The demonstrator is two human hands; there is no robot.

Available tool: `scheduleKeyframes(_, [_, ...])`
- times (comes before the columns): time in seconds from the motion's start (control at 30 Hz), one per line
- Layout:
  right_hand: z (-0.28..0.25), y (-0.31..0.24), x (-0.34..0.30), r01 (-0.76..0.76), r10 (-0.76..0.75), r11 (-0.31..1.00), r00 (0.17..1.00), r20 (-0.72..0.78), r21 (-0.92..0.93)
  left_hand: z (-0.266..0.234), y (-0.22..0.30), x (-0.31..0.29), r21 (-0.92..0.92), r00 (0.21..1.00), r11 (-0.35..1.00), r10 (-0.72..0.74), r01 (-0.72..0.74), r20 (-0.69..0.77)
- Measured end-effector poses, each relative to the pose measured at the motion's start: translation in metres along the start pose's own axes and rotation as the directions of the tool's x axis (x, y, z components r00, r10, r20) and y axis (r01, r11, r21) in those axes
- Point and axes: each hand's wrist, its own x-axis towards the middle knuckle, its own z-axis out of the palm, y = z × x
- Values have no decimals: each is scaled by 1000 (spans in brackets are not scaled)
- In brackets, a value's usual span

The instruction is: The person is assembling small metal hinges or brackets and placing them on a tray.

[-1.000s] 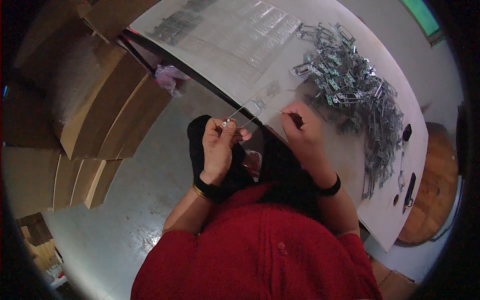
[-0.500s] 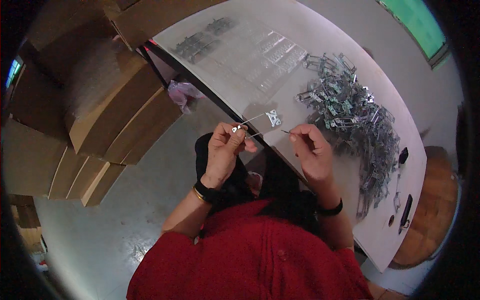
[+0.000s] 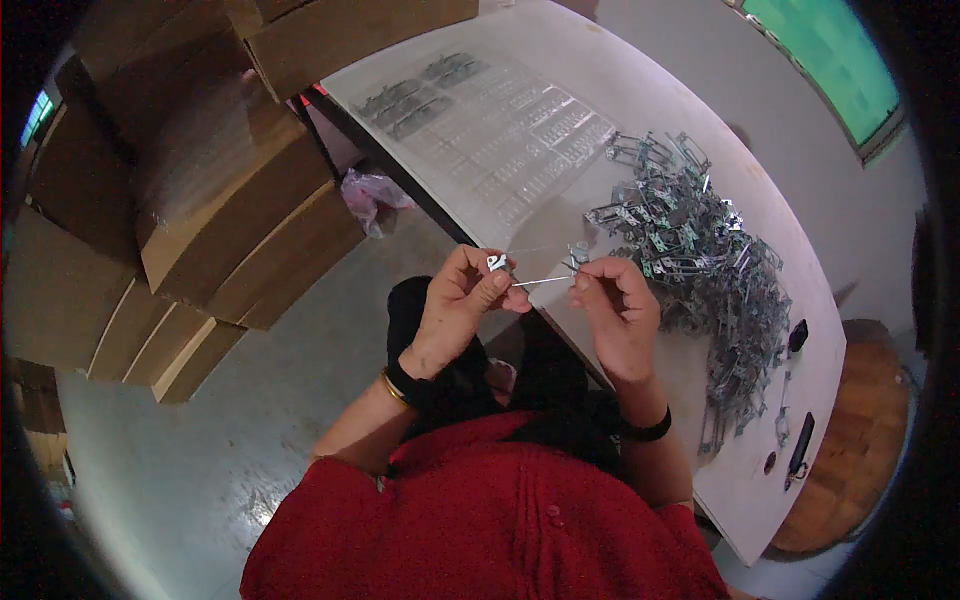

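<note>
Over the near edge of the table, my left hand [image 3: 450, 312] is closed on one end of a small metal frame [image 3: 543, 281], made of small plates joined by thin rods. The held end shows as a bright plate between thumb and fingers. At the frame's far end my right hand [image 3: 622, 308] is closed in a pinch, its fingertips against that end. Something thin and dark shows at those fingertips, too small to name. The far plate looks tilted, nearly edge-on.
To the right a large heap of similar metal frames [image 3: 690, 240] covers the table [image 3: 640, 400]. A clear plastic tray [image 3: 510, 195] with rows of recesses lies at the back, dark parts at its far left. Cardboard boxes [image 3: 235, 220] are stacked at left. A black-handled tool [image 3: 802, 445] lies near the right edge.
My right hand has come up to the far end of the frame, where a gap showed before. The frame has turned from face-on to nearly edge-on. My left hand keeps its hold.
</note>
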Motion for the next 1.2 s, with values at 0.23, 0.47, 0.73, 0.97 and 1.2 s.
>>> scheduleKeyframes(0.23, [3,-4,-4,38,-38,999,999,-23,-35,2,3,-2,-11,997,997,73,-73,27])
scheduleKeyframes(0.47, [6,-8,-6,86,-86,992,996,12,-88,2,7,-4,-81,995,991,104,-103,8])
scheduleKeyframes(0.73, [14,-13,-4,116,-115,979,993,13,-168,-10,8,-4,19,999,1000,-23,22,28])
scheduleKeyframes(0.97, [19,-18,-4,183,-174,947,983,57,-265,-11,15,-7,7,998,998,-69,69,2])
scheduleKeyframes(1.2, [15,-10,-1,124,-122,972,992,22,-201,-14,33,6,271,986,953,-158,137,57])
